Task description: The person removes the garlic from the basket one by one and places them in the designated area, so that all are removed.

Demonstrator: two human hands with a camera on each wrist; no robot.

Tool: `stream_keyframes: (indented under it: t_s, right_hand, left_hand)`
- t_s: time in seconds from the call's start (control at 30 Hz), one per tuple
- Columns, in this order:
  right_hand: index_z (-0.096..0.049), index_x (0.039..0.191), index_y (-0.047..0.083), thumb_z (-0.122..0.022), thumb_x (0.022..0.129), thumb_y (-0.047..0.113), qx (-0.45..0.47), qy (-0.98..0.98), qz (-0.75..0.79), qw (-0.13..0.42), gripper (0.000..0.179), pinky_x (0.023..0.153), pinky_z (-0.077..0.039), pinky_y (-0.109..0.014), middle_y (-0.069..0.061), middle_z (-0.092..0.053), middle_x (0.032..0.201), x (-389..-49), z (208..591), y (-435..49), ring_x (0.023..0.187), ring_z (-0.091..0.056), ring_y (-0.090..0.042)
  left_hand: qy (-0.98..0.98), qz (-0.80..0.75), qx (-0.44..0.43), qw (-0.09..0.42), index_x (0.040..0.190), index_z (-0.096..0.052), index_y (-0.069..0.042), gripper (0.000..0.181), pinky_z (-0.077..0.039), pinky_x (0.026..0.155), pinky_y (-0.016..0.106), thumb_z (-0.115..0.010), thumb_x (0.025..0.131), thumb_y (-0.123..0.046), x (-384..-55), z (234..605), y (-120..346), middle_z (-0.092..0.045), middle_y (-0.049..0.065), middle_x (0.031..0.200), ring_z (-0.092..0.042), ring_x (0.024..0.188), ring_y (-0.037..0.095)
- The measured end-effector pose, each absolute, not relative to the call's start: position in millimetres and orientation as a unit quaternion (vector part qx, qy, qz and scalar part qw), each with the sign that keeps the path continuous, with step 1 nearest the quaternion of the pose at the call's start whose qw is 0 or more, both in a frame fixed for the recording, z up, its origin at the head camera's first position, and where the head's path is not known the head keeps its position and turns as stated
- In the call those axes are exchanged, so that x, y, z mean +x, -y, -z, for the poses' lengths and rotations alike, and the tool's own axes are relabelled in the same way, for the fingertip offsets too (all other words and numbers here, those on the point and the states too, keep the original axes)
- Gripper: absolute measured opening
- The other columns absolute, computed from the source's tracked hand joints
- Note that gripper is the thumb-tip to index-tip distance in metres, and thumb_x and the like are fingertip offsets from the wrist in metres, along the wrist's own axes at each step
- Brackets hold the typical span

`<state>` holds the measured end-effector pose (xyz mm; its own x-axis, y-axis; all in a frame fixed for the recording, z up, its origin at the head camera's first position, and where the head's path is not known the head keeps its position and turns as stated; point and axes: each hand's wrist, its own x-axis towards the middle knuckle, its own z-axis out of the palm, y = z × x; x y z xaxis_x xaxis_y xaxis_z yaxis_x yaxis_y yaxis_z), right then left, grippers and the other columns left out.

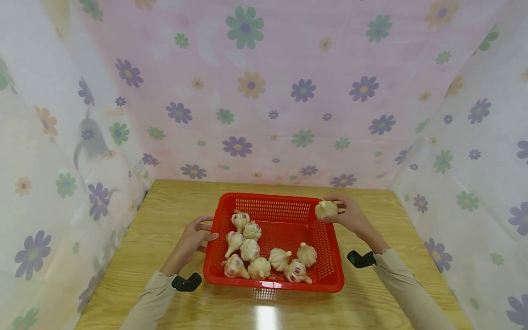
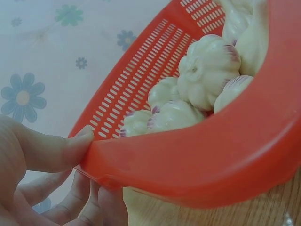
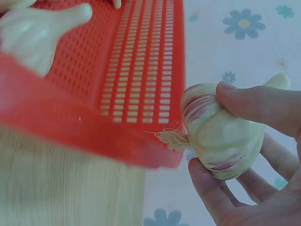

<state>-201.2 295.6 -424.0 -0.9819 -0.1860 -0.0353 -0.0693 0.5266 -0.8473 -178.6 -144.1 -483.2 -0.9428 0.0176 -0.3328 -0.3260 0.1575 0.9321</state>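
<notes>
Red basket is pinched by the left hand while the right hand grips a garlic bulb.

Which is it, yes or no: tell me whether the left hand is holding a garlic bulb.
No, the left hand pinches the rim of the red basket instead.

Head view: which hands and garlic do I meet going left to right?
Left hand → six garlic bulbs in the left half of the red basket → three garlic bulbs in its right half → held garlic bulb → right hand.
</notes>
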Motion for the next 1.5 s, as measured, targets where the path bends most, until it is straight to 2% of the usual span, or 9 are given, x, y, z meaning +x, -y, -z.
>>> stream_keyframes:
  t_s: [0.33,0.77,0.97,1.3,1.5]
  right_hand:
    - [-0.051,0.132,0.004,-0.076,0.080,0.012,-0.068,-0.889,0.452,0.037,0.058,0.071,-0.051,-0.041,-0.024,-0.046,0.129,-195.7,422.5,-319.1,0.107,-0.049,-0.041]
    - [-0.051,0.129,0.004,-0.077,0.080,0.027,-0.045,-0.908,0.416,0.036,0.061,0.072,-0.051,-0.044,-0.023,-0.045,0.132,-188.5,430.5,-340.3,0.108,-0.050,-0.042]
    - [-0.049,0.129,-0.003,-0.076,0.080,0.026,-0.025,-0.912,0.407,0.049,0.063,0.072,-0.052,-0.043,-0.027,-0.047,0.128,-187.7,433.9,-345.6,0.104,-0.053,-0.043]
    - [-0.050,0.126,-0.006,-0.076,0.081,0.024,0.000,-0.914,0.398,0.071,0.061,0.071,-0.051,-0.040,-0.029,-0.052,0.121,-187.0,446.6,-352.3,0.096,-0.056,-0.035]
    - [-0.048,0.115,-0.011,-0.077,0.078,0.022,0.026,-0.913,0.402,0.069,0.057,0.066,-0.051,-0.038,-0.034,-0.050,0.116,-186.7,455.6,-353.5,0.093,-0.055,-0.036]
  left_hand:
    - [-0.748,-0.643,-0.092,0.133,0.130,-0.049,-0.008,0.053,-0.055,0.059,0.042,-0.068,0.080,-0.005,-178.5,485.6,144.3,-0.057,0.017,0.108,-0.064,0.078,0.026]
    - [-0.745,-0.645,-0.100,0.137,0.129,-0.051,-0.010,0.052,-0.055,0.058,0.039,-0.069,0.081,-0.005,-178.0,487.0,145.3,-0.058,0.016,0.108,-0.064,0.076,0.024]
    - [-0.746,-0.645,-0.099,0.135,0.130,-0.051,-0.010,0.052,-0.055,0.057,0.039,-0.069,0.081,-0.005,-178.0,486.7,145.4,-0.059,0.015,0.106,-0.064,0.076,0.024]
    - [-0.735,-0.657,-0.093,0.137,0.129,-0.052,-0.010,0.051,-0.054,0.055,0.040,-0.068,0.081,-0.003,-176.5,487.0,145.1,-0.058,0.015,0.103,-0.062,0.075,0.024]
    - [-0.735,-0.658,-0.095,0.137,0.129,-0.052,-0.010,0.051,-0.054,0.055,0.039,-0.068,0.081,-0.003,-175.9,486.5,145.0,-0.059,0.015,0.104,-0.062,0.076,0.024]
